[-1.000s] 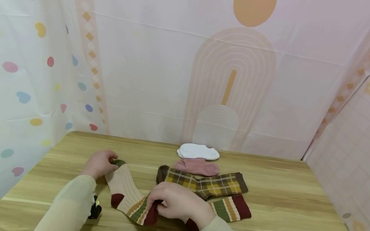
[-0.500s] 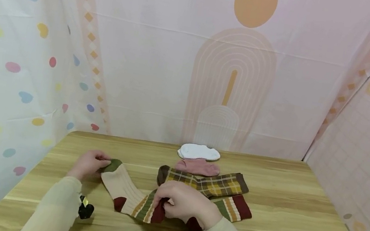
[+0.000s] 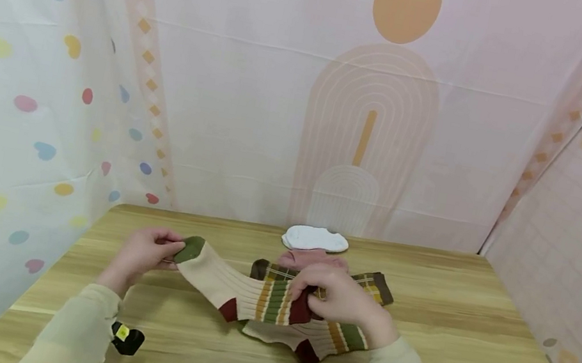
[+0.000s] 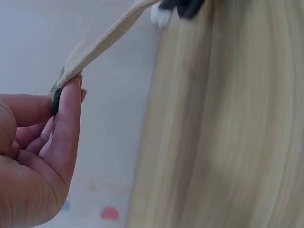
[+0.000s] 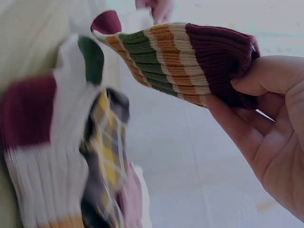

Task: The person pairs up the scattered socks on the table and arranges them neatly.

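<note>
A cream sock with a green toe, maroon heel and striped leg is stretched between both hands, lifted off the table. My left hand pinches its green toe between thumb and fingers. At the other end, my right hand pinches the maroon cuff. Below and behind the held sock lies a matching striped sock, partly covered by it and by the right hand. A brown and yellow plaid sock lies just beyond, half hidden in the head view.
Farther back on the wooden table lie a pink sock and white socks, in a column with the plaid one. Patterned curtains hang behind the table's far edge and along both sides.
Both hands have raised the striped sock from the table and carried it rightward and away, over the matching sock. The right hand now overlaps the plaid sock; the sock hangs straighter.
</note>
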The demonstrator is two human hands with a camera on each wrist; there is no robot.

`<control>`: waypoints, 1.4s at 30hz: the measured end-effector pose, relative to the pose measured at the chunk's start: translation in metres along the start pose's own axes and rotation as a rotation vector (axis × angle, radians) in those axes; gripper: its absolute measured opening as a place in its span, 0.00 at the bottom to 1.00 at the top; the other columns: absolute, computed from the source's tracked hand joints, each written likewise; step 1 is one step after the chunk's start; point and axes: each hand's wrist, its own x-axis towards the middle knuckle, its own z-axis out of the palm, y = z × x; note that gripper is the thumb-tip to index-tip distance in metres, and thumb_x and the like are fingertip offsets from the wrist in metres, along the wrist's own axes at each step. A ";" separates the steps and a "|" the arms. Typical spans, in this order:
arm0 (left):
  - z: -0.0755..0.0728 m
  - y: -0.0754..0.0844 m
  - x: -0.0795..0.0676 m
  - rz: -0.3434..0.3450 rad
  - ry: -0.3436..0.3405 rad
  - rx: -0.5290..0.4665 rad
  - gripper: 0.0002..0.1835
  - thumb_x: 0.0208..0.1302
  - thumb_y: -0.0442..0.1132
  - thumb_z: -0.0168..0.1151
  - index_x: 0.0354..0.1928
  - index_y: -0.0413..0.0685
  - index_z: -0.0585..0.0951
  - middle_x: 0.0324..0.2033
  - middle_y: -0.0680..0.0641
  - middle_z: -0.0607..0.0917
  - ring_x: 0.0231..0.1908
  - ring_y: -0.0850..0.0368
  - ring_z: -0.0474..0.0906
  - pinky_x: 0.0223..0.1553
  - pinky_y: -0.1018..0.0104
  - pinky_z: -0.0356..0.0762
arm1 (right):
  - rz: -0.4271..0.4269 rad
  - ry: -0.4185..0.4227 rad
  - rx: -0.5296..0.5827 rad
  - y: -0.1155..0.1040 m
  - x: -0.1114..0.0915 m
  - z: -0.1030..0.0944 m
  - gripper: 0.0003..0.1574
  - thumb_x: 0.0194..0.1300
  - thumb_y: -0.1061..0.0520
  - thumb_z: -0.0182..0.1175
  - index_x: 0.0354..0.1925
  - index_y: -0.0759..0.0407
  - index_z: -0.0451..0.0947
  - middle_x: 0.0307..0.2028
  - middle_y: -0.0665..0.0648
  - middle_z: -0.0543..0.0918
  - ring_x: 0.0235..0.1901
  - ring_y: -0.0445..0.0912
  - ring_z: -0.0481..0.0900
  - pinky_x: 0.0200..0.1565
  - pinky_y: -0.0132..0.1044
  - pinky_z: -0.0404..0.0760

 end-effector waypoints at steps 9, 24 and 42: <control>0.036 0.025 -0.009 0.045 -0.055 -0.094 0.14 0.70 0.28 0.59 0.52 0.23 0.75 0.36 0.43 0.84 0.32 0.57 0.83 0.35 0.65 0.85 | 0.188 0.055 0.034 0.005 -0.035 -0.033 0.25 0.54 0.80 0.54 0.36 0.53 0.82 0.39 0.50 0.84 0.47 0.49 0.81 0.54 0.43 0.78; 0.085 0.046 -0.025 0.101 -0.115 -0.162 0.10 0.66 0.24 0.59 0.46 0.23 0.78 0.34 0.42 0.84 0.32 0.54 0.82 0.34 0.66 0.84 | 0.325 0.126 0.130 0.011 -0.083 -0.078 0.22 0.59 0.78 0.53 0.37 0.55 0.82 0.39 0.54 0.85 0.43 0.42 0.81 0.44 0.35 0.79; 0.113 0.031 -0.038 0.057 -0.244 -0.078 0.05 0.64 0.23 0.60 0.40 0.27 0.78 0.29 0.43 0.81 0.27 0.57 0.80 0.31 0.65 0.85 | 0.350 -0.004 0.233 0.014 -0.104 -0.083 0.23 0.56 0.81 0.50 0.37 0.57 0.80 0.37 0.57 0.84 0.42 0.45 0.82 0.45 0.35 0.79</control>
